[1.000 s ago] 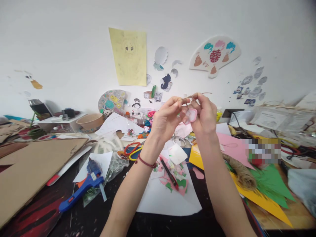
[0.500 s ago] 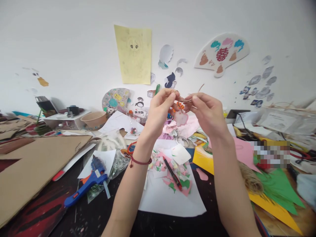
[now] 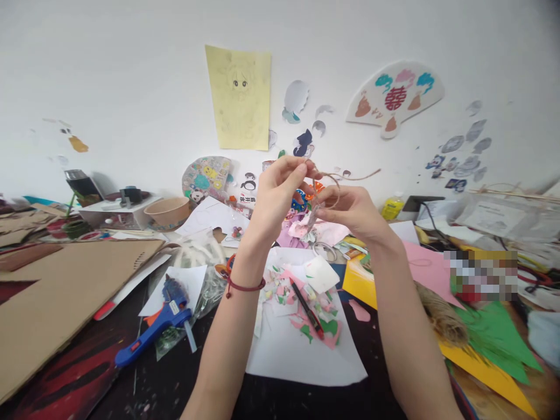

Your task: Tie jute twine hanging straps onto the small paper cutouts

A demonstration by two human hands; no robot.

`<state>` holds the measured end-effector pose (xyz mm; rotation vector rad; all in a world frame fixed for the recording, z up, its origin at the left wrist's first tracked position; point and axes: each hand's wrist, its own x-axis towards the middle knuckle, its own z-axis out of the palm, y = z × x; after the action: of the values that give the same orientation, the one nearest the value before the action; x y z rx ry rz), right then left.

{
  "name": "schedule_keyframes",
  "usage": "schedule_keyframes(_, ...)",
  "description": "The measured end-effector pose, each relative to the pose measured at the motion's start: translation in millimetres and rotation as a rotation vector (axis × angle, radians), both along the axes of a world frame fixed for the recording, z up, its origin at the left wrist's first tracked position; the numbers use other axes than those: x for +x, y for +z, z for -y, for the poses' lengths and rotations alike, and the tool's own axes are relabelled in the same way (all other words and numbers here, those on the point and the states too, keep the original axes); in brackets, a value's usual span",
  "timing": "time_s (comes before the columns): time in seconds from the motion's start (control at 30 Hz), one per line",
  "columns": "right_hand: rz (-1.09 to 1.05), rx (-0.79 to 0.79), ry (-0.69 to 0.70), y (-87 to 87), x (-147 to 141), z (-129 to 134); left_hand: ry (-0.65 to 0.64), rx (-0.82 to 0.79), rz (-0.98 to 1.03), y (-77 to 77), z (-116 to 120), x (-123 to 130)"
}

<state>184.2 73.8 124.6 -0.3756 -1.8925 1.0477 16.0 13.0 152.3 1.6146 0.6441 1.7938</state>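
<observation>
Brown twine (image 3: pixel 363 175) rises in a loop in front of the wall, one loose end sticking out to the right. The fingertips of my left hand (image 3: pixel 284 189) are pinched together on it. Lower and to the right, my right hand (image 3: pixel 350 211) has thumb and fingers closed at the edge of a small pale piece (image 3: pixel 312 216), now turned nearly edge-on below the twine loop. Below both hands, a white paper sheet (image 3: pixel 301 367) carries pink and green paper scraps and a black-and-red pen (image 3: pixel 307 309).
A blue glue gun (image 3: pixel 153 332) lies left of the sheet, beside brown cardboard (image 3: pixel 87 291). On the right are a roll of twine (image 3: pixel 441 315), green paper (image 3: pixel 499 338) and yellow paper (image 3: pixel 485 373). A bowl (image 3: pixel 167 212) stands at the back left.
My right hand has moved down from the twine to the pale piece, which has turned from facing me to nearly edge-on. The twine now forms a wider loop; my left hand stays pinched on it.
</observation>
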Motion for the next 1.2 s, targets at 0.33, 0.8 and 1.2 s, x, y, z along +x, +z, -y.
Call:
schedule_keyframes(0.33, 0.107, 0.076, -0.285, -0.2, 1.4, -2.7, 0.278, 0.083, -0.067, 3.5, 1.6, -4.2)
schedule_keyframes(0.8, 0.205, 0.061, -0.129, -3.2, 4.1, -13.8, 0.536, 0.072, -0.445, -3.1, -3.7, -25.7)
schedule_keyframes(1.2, 0.093, -0.032, -0.238, 5.3, 8.2, -0.7, 0.756, 0.340, -1.152, 6.6, 43.4, -26.7)
